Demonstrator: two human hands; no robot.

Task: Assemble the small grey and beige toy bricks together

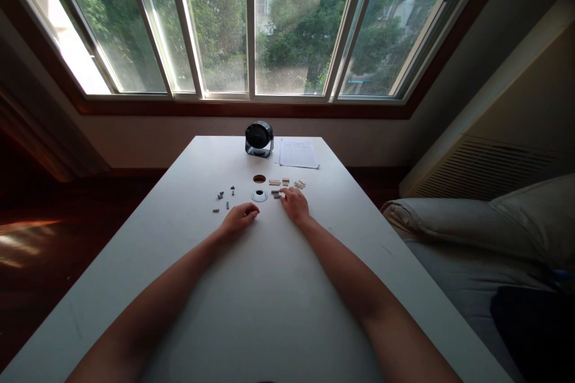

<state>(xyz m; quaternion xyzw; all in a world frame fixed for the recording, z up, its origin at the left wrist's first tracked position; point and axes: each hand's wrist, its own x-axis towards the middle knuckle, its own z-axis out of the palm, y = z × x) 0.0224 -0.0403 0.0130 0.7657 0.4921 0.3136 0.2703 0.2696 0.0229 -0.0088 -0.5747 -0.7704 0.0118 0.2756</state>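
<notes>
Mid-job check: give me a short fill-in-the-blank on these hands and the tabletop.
The hand by the paired grey rows is the person's ____ one.
The round hole lies ____ the ring-shaped cover and the black round device.
The tabletop is ____ in colour.
Missing words: right; between; white.

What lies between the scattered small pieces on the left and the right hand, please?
In the head view, a round pale disc with a dark centre lies between, then grey pieces at the right hand.
</notes>
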